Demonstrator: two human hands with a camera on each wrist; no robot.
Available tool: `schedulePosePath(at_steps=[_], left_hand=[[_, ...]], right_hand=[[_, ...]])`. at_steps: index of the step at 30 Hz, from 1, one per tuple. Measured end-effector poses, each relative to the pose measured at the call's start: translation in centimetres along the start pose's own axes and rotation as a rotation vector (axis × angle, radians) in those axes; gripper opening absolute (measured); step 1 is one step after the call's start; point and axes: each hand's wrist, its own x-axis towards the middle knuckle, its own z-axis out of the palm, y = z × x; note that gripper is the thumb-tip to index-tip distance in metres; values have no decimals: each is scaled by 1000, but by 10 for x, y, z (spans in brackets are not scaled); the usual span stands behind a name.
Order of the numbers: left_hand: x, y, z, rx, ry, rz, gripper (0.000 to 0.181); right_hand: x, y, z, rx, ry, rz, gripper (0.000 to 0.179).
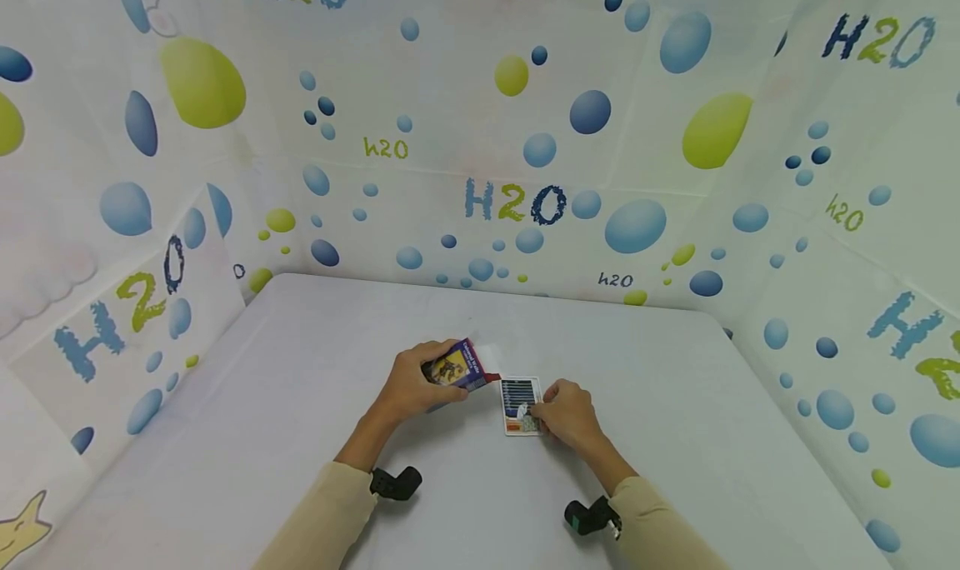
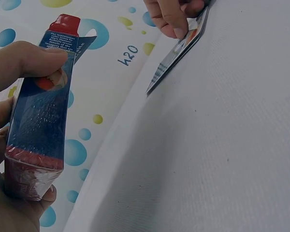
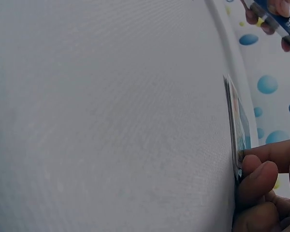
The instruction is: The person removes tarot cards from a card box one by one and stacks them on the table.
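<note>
My left hand (image 1: pixel 411 384) grips a small dark blue and red card box (image 1: pixel 454 368), held tilted over the white table. Its front has a yellow picture, and a red end flap sticks out toward the right. In the left wrist view the thumb lies across the narrow printed side of the box (image 2: pixel 41 121). A small stack of cards (image 1: pixel 517 397) lies on the table, the top one showing dark lines of text. Bent fingers of my right hand (image 1: pixel 572 416) pinch the stack's right edge. Several card edges (image 3: pixel 231 111) show in the right wrist view.
The white table (image 1: pixel 300 437) stretches around both hands. Behind it and at the sides hangs a white sheet (image 1: pixel 442 78) printed with blue and green drops and H2O lettering. A black wrist camera (image 1: pixel 397 483) sits on the left wrist, another wrist camera (image 1: pixel 588 516) on the right.
</note>
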Motion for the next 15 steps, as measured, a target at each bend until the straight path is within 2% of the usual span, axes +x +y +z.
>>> schedulePosePath(at_steps=[3,15], left_hand=[[0,0,0,-3,-2,1,82],[1,-4,-5,2,7,-11,82]], right_hand=[[1,-1,0,20,-13,19,21],[1,1,-1,92,-40,59,14]])
